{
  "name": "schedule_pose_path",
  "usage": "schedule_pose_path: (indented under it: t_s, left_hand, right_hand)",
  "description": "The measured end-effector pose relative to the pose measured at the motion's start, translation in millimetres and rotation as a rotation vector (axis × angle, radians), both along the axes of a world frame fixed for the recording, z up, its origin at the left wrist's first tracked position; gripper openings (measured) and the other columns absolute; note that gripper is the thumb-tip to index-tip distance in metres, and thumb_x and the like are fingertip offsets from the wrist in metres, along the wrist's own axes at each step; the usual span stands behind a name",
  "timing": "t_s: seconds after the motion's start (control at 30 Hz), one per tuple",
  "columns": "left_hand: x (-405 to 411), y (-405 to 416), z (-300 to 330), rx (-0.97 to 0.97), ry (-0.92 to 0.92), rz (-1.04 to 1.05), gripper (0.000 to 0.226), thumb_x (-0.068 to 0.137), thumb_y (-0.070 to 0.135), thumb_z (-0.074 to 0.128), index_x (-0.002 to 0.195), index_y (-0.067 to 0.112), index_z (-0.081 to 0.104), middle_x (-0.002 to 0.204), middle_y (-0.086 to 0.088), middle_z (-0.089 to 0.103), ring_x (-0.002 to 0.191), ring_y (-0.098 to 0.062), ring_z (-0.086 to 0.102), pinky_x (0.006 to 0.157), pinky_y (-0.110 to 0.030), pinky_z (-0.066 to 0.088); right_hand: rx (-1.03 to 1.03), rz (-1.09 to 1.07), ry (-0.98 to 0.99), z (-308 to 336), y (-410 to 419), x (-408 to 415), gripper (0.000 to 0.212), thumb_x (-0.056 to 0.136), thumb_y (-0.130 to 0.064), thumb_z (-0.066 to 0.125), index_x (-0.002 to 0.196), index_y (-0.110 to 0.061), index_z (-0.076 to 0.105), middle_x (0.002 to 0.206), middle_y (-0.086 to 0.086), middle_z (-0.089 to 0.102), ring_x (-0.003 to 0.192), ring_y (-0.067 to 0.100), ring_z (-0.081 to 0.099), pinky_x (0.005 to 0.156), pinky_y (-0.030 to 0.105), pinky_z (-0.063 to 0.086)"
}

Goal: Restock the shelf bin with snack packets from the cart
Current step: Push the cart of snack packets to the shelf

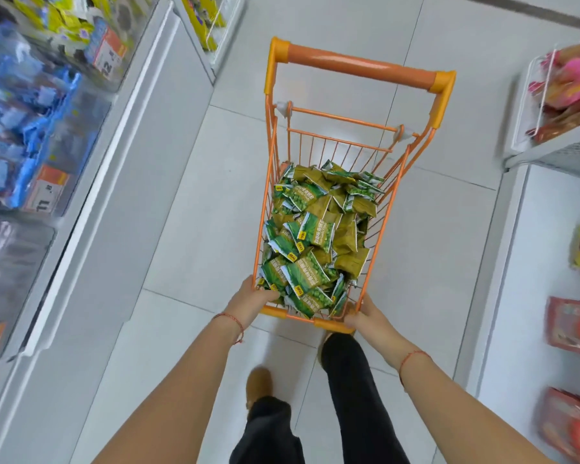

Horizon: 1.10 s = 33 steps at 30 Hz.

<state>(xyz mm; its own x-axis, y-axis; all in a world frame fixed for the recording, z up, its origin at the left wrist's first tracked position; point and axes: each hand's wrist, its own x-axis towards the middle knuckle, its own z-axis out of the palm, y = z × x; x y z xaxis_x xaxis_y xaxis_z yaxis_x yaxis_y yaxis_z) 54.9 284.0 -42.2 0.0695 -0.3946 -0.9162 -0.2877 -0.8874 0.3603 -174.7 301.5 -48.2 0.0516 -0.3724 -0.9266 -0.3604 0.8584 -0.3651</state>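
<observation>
A small orange wire cart (359,67) stands on the tiled aisle floor ahead of me, its handle at the far end. Its basket holds a heap of several green snack packets (312,229). My left hand (253,301) grips the near left corner of the basket rim, fingers curled over the wire next to the packets. My right hand (365,314) grips the near right corner of the rim. Both wrists wear a red string.
White shelving runs along the left with clear bins of blue packets (21,105) and yellow packets (57,18), with orange price tags. On the right, a wire shelf (549,142) holds pink and red packs; red packs (573,326) sit lower. My legs are below the cart.
</observation>
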Motion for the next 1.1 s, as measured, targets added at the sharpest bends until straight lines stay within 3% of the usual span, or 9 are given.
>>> schedule_pose_path:
  t_s: [0.1, 0.17, 0.23, 0.33, 0.47, 0.57, 0.9, 1.03, 1.1]
  left_hand:
    - [18.8, 48.5, 2.8, -0.071, 0.029, -0.034, 0.072, 0.093, 0.01, 0.057, 0.151, 0.015, 0.014, 0.145, -0.002, 0.036, 0.135, -0.018, 0.033, 0.093, -0.02, 0.027]
    - [36.3, 80.7, 0.9, -0.096, 0.043, -0.047, 0.068, 0.094, 0.009, 0.054, 0.15, 0.017, 0.015, 0.129, 0.004, 0.039, 0.131, -0.015, 0.035, 0.087, -0.016, 0.027]
    - [50.3, 101.5, -1.7, -0.122, 0.024, -0.085, 0.065, 0.095, 0.014, 0.054, 0.149, 0.022, 0.018, 0.126, 0.006, 0.042, 0.132, -0.018, 0.037, 0.086, -0.017, 0.028]
    - [78.1, 147.9, 0.3, -0.127, -0.006, -0.173, 0.062, 0.096, 0.022, 0.052, 0.148, 0.028, 0.02, 0.138, 0.005, 0.044, 0.13, -0.021, 0.04, 0.087, -0.019, 0.029]
    - [105.8, 203.5, 6.2, -0.098, -0.027, -0.254, 0.06, 0.098, 0.026, 0.048, 0.15, 0.027, 0.019, 0.158, 0.001, 0.016, 0.141, -0.024, 0.027, 0.108, -0.029, 0.026]
    - [122.7, 240.8, 14.6, -0.086, -0.04, -0.306, 0.055, 0.1, 0.023, 0.043, 0.15, 0.018, 0.021, 0.157, -0.005, 0.017, 0.14, -0.025, 0.027, 0.106, -0.026, 0.026]
    - [175.6, 383.8, 18.9, -0.049, -0.005, -0.267, 0.064, 0.1, 0.028, 0.043, 0.152, 0.022, 0.008, 0.161, 0.001, -0.005, 0.146, -0.022, 0.012, 0.113, -0.029, 0.018]
    - [200.5, 431.7, 16.8, -0.05, -0.015, -0.284, 0.056, 0.101, 0.021, 0.04, 0.151, 0.015, 0.015, 0.158, -0.003, 0.013, 0.14, -0.022, 0.026, 0.091, -0.018, 0.03]
    - [216.7, 453.9, 15.1, -0.053, -0.017, -0.278, 0.056, 0.101, 0.021, 0.041, 0.151, 0.015, 0.015, 0.158, -0.002, 0.013, 0.139, -0.022, 0.028, 0.097, -0.02, 0.031]
  right_hand:
    - [0.021, 0.016, 0.045, -3.0, 41.4, 26.3, 0.096, 0.053, -0.023, 0.057, 0.145, -0.017, 0.03, 0.125, 0.004, 0.054, 0.113, 0.024, 0.051, 0.088, 0.033, 0.047]
    - [0.038, 0.0, 0.055, -8.3, 70.6, 44.4, 0.088, 0.051, -0.021, 0.058, 0.136, -0.015, 0.035, 0.113, 0.004, 0.055, 0.104, 0.024, 0.052, 0.077, 0.03, 0.047]
    - [0.044, -0.011, 0.084, -4.8, 92.2, 57.6, 0.076, 0.062, -0.02, 0.064, 0.132, -0.02, 0.036, 0.113, 0.005, 0.059, 0.105, 0.026, 0.055, 0.087, 0.037, 0.049]
    - [0.039, -0.018, 0.079, 10.1, 137.1, 83.9, 0.071, 0.088, -0.008, 0.059, 0.148, -0.022, 0.022, 0.132, -0.001, 0.047, 0.127, 0.028, 0.044, 0.104, 0.034, 0.037]
    - [0.042, 0.013, 0.03, 30.4, 191.7, 110.3, 0.08, 0.09, -0.001, 0.05, 0.153, -0.02, 0.005, 0.144, 0.003, 0.035, 0.13, 0.025, 0.037, 0.094, 0.029, 0.033]
    - [0.056, 0.109, 0.058, 35.1, 232.6, 132.1, 0.08, 0.087, 0.002, 0.047, 0.154, -0.024, 0.01, 0.154, 0.008, 0.026, 0.138, 0.03, 0.031, 0.098, 0.034, 0.035]
    - [0.072, 0.113, 0.035, 30.8, 368.0, 184.3, 0.074, 0.087, -0.001, 0.048, 0.152, -0.018, 0.016, 0.157, 0.008, 0.022, 0.142, 0.029, 0.022, 0.108, 0.037, 0.027]
    - [0.107, 0.138, 0.044, 32.4, 409.4, 212.7, 0.074, 0.086, 0.001, 0.049, 0.151, -0.019, 0.02, 0.156, 0.008, 0.024, 0.142, 0.029, 0.023, 0.106, 0.037, 0.028]
    - [0.122, 0.128, 0.049, 37.3, 426.8, 232.9, 0.073, 0.086, 0.004, 0.048, 0.151, -0.018, 0.023, 0.154, 0.009, 0.027, 0.141, 0.029, 0.025, 0.1, 0.033, 0.031]
